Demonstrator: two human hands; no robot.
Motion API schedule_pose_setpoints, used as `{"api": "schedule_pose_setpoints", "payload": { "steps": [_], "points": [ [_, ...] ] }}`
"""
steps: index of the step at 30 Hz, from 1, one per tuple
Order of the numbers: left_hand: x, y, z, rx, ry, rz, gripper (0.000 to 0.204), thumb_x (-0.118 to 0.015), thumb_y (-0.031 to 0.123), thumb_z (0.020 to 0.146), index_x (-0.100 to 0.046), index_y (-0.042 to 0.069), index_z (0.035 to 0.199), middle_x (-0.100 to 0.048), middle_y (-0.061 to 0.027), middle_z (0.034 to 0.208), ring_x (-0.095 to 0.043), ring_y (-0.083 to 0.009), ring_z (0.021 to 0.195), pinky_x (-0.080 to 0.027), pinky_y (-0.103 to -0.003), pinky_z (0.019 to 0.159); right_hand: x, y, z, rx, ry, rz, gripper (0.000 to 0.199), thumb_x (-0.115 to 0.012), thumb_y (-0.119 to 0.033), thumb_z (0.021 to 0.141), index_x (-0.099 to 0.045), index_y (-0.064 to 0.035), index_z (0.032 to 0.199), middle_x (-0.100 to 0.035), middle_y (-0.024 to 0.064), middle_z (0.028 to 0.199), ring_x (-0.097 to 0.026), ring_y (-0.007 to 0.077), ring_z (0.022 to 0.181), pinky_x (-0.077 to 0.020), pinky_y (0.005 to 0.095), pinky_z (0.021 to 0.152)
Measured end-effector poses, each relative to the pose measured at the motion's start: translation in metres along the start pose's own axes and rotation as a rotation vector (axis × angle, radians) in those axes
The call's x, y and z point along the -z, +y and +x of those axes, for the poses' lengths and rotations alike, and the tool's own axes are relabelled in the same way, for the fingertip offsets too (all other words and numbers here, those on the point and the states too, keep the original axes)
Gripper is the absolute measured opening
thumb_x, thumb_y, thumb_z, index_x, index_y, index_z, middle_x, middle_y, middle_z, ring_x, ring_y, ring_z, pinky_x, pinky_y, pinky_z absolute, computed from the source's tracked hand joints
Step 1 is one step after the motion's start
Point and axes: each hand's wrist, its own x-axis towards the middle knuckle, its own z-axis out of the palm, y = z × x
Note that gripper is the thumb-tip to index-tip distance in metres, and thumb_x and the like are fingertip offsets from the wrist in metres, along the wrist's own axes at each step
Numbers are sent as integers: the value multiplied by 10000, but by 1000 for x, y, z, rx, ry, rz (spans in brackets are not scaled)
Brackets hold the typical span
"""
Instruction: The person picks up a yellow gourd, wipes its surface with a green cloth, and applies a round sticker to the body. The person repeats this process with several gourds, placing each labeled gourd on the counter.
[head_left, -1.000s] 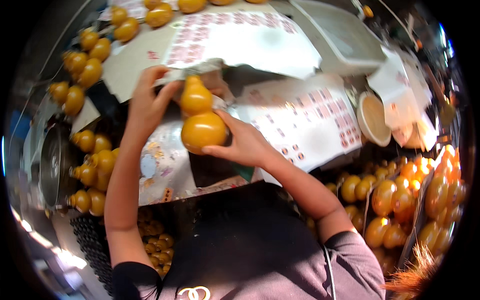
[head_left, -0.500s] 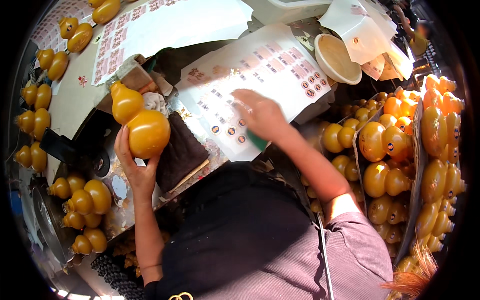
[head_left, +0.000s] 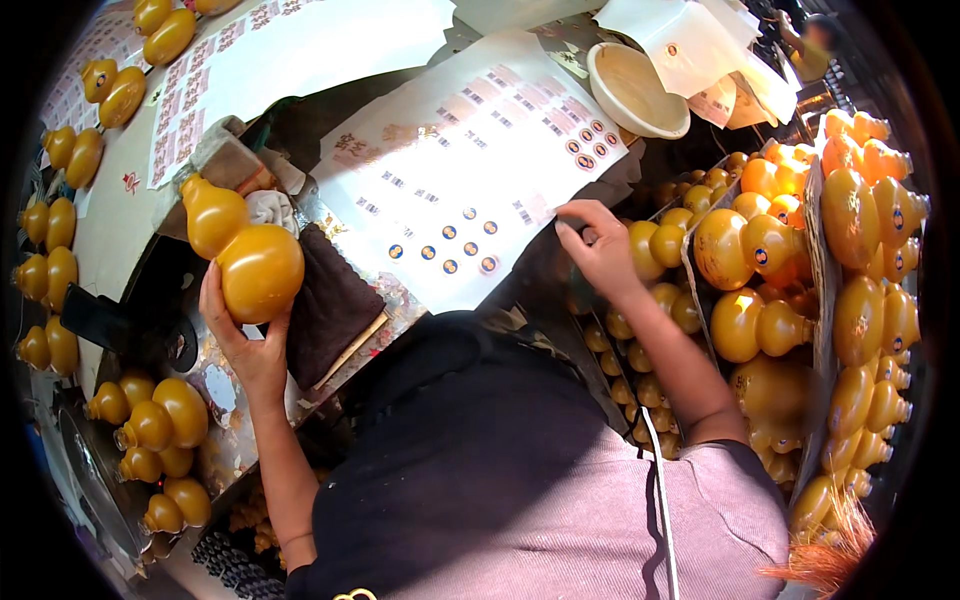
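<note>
One glossy amber double-bulbed gourd [head_left: 262, 275], raised over the left side of a worktable [head_left: 235, 450], neck tilted to upper left. Clamped around its lower bulb from below: left hand [head_left: 250, 350]. Right hand [head_left: 605, 255] just beside the right edge of a white sticker sheet [head_left: 480, 190], fingers curled; any pinched item impossible to tell. On the sheet: round dark-blue stickers [head_left: 428, 253], small rectangular labels. Near the held gourd: dark brown cloth [head_left: 330, 300], wooden stick [head_left: 350, 350] along its edge. Beyond the sheet: cream bowl [head_left: 640, 90]. Far right: stacked gourds [head_left: 735, 325] between upright dividers [head_left: 815, 260].
</note>
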Motion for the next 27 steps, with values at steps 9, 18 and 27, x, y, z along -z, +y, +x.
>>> {"api": "schedule_pose_setpoints", "payload": {
  "steps": [9,18,27],
  "points": [
    [-2,-10,0,14,15,-87,938,-828,76,673,-315,70,1458,-372,-147,1453,-358,-316,1348,-309,-403,1102,-38,3,-2,-769,79,892,194,-688,-254,866,-573,-114,795,-457,-64,629,-423,61,474,-322,238,390],
    [4,-8,-1,95,-12,-158,954,-817,67,661,-300,98,1463,-402,-132,1392,-428,-292,1278,-364,-376,1061,-11,-38,28,-87,-8,255,65,-657,-73,884,-639,-17,856,-570,-62,724,-452,-3,637,-351,167,574],
    [15,8,4,79,-14,-49,916,-844,110,632,-392,148,1427,-427,-143,1347,-445,-342,1244,-400,-403,1035,-76,-162,68,151,-518,358,134,-686,-133,869,-652,-5,845,-610,-12,685,-531,28,615,-416,192,567]
  ]
}}
